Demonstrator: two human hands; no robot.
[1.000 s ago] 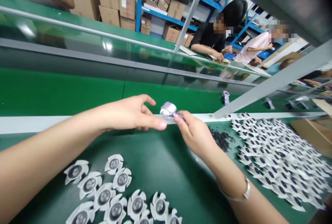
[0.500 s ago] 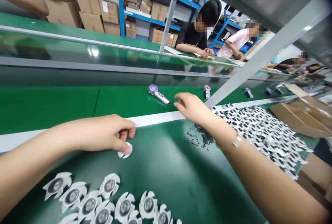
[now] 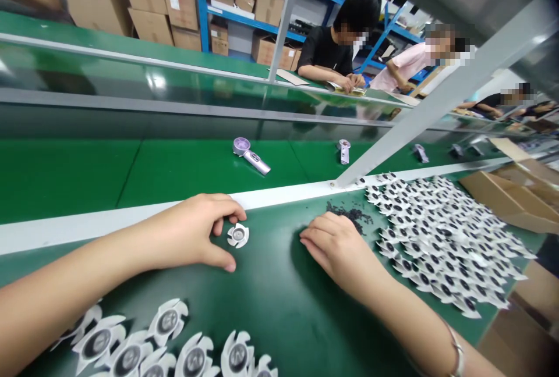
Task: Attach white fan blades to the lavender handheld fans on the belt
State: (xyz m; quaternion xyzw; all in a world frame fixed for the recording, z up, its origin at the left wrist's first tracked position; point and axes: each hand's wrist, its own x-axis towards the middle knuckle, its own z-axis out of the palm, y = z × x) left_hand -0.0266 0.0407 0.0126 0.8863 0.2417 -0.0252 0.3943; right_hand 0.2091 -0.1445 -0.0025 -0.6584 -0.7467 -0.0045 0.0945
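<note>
My left hand (image 3: 192, 231) rests on the green mat with its fingers apart. A white petal-edged paper disc with a dark round centre (image 3: 238, 235) lies just beyond the thumb and forefinger, and it does not look gripped. My right hand (image 3: 334, 255) lies on the mat with its fingers together, close to a heap of small dark granules (image 3: 349, 216). A large spread of similar white discs (image 3: 441, 243) lies to its right. Further discs (image 3: 168, 322) sit in rows below my left hand. Beyond the white strip, a lilac handheld fan (image 3: 251, 156) lies on the green belt.
A white strip (image 3: 131, 220) separates the mat from the belt, which carries other lilac parts (image 3: 343, 151). A grey metal strut (image 3: 419, 115) crosses diagonally. A cardboard tray (image 3: 509, 202) stands at right. Across the belt, co-workers (image 3: 325, 54) sit before blue shelves of cartons.
The fan my hands held over the strip now lies on the belt. My left hand has carried a disc rightward and set it down. My right hand has moved down onto the mat.
</note>
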